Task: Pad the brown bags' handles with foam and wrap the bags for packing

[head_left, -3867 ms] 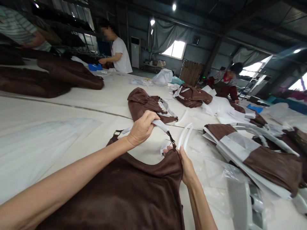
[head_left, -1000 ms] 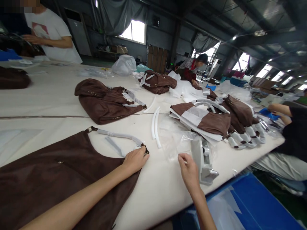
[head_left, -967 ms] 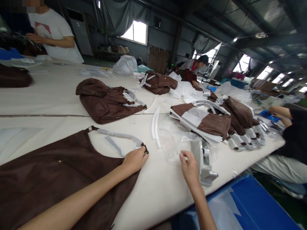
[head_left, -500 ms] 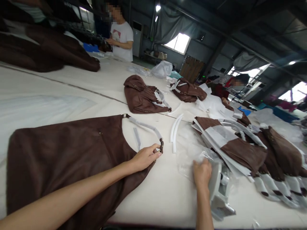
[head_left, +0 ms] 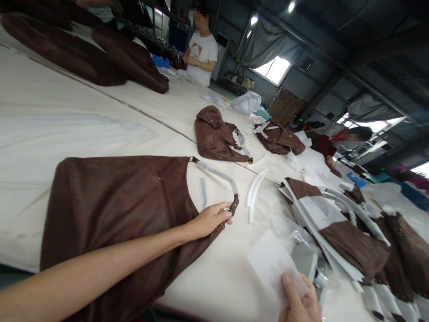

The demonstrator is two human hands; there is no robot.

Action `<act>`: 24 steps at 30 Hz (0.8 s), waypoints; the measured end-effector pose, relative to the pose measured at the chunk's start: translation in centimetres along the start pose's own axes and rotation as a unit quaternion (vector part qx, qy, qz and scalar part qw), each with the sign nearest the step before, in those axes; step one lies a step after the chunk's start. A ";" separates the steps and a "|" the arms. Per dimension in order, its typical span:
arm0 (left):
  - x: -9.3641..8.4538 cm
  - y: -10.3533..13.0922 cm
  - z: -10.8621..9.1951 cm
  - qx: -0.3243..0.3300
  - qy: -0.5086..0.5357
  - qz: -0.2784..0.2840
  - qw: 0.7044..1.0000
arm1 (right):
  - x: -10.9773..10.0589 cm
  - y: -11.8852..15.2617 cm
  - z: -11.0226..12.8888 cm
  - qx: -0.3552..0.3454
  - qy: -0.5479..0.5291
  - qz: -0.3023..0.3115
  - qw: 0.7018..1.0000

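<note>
A brown handbag (head_left: 117,201) lies flat in front of me, its zip facing up. Its strap (head_left: 219,175) is wrapped in whitish film and curves over to a buckle end. My left hand (head_left: 211,220) is closed on that strap end, the forearm lying across the bag. Lower right, my right hand (head_left: 298,297) pinches a thin white sheet (head_left: 271,259) between thumb and fingers, raised above the table. Behind the sheet are clear plastic (head_left: 295,228) and a grey-white object, partly hidden. Two curved white strips (head_left: 255,192) lie right of the strap.
Two more brown bags (head_left: 217,138) lie farther back on the white table (head_left: 140,134). On the right, brown bags with white paper (head_left: 355,241) are piled up. A person in a white T-shirt (head_left: 203,56) stands across the table; another bends over at the far right.
My right hand has come up from the clear plastic and now holds a white sheet. The left hand stays on the strap end. The whole view has shifted, with things appearing farther right.
</note>
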State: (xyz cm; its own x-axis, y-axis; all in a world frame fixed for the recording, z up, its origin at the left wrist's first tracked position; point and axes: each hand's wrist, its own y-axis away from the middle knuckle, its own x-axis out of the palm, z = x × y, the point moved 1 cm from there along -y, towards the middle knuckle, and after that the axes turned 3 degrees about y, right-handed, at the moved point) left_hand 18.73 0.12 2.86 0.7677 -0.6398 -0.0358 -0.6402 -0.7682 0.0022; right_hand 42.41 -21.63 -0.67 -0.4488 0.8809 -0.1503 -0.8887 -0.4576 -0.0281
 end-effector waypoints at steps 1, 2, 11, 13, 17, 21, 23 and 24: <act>0.0 0.1 0.0 -0.001 0.011 0.001 1.000 | 1.6 -0.3 0.2 0.020 -0.010 0.028 0.999; -0.1 0.2 0.0 -0.003 0.019 0.003 1.000 | 3.4 -0.7 0.3 0.038 -0.020 0.055 0.998; -0.5 1.1 0.0 0.015 0.064 0.035 0.997 | 17.3 -0.2 4.1 0.118 -0.172 0.261 0.943; -0.6 1.1 0.0 0.029 0.086 0.043 0.995 | 18.0 0.7 5.1 0.142 -0.208 0.298 0.921; -0.7 1.1 -0.1 0.012 0.092 0.054 0.994 | 18.1 1.9 6.2 0.158 -0.232 0.388 0.878; -0.5 1.3 -0.5 -0.005 0.022 0.025 0.999 | 18.3 2.3 6.2 0.143 -0.195 0.405 0.882; -0.5 1.4 -0.6 -0.023 -0.046 -0.040 0.998 | 18.4 2.3 5.9 0.154 -0.199 0.369 0.895; -0.6 1.4 -0.6 -0.038 -0.074 -0.083 0.993 | 18.4 2.3 5.7 0.158 -0.205 0.354 0.899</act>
State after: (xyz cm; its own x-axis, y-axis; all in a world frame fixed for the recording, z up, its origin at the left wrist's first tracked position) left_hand 17.38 -0.63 3.50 0.8457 -0.4989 -0.1892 -0.4974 -0.8655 0.0592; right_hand 31.52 -5.77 2.15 -0.8512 0.3838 0.3579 -0.3207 -0.9203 0.2241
